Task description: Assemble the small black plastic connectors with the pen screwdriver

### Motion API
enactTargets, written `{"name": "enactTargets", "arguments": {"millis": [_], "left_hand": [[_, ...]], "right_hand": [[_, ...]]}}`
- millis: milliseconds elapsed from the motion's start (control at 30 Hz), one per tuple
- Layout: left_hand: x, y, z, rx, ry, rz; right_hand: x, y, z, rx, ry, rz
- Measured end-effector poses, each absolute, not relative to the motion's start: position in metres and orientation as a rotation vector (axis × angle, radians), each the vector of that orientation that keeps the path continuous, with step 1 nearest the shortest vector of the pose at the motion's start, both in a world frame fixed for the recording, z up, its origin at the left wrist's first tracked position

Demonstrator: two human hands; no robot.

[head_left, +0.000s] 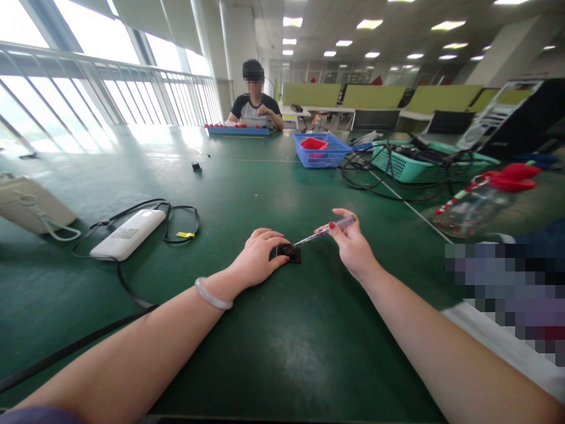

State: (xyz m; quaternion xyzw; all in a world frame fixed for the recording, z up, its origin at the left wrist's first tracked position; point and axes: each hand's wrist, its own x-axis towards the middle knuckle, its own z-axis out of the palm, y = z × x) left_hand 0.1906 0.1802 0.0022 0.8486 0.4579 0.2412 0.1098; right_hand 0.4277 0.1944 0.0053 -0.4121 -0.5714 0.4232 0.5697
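A small black block-shaped part (291, 253) lies on the green table (282, 347) just ahead of me. My left hand (258, 256) rests beside it with fingers curled, pinning its left side. My right hand (351, 244) is closed around a slim screwdriver (329, 229) with a clear handle. The metal tip points down-left and meets the top of the black part.
A white power bank (128, 234) with a looped black cable lies at the left. A blue basket (321, 150), a teal basket (404, 165) of cables and a clear bottle (474, 206) with a red cap stand farther right. A person (255, 103) sits at the far end.
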Motion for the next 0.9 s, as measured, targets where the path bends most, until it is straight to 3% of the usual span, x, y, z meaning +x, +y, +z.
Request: {"name": "enactTargets", "arguments": {"millis": [900], "left_hand": [[0.192, 0.169, 0.011, 2.639, 1.111, 0.597]], "right_hand": [[0.433, 0.197, 0.004, -0.995, -1.36, 0.958]]}}
